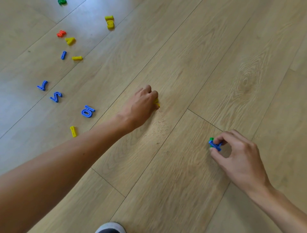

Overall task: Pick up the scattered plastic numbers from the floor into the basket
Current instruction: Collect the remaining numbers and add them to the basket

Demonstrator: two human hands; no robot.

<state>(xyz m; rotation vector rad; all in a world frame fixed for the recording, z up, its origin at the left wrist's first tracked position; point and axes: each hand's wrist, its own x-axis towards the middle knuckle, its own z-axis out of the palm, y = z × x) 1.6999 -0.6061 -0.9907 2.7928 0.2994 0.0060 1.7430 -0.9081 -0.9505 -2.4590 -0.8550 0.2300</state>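
My left hand [142,101] reaches out over the wooden floor, its curled fingers closed round a yellow plastic number [157,102] that peeks out at the fingertips. My right hand [235,154] hovers lower right and pinches a blue number [215,145] together with a green piece [211,139] between thumb and fingers. Loose numbers lie at the left: a blue 9 [88,111], a blue 2 [56,96], a blue 7 [42,85], a yellow 1 [73,131]. No basket is in view.
Farther back on the floor lie a blue 1 [63,55], a yellow 1 [77,58], a yellow 4 [70,40], an orange number [61,33], two yellow numbers [109,22] and a green one [62,2]. A shoe tip [111,228] shows at the bottom edge.
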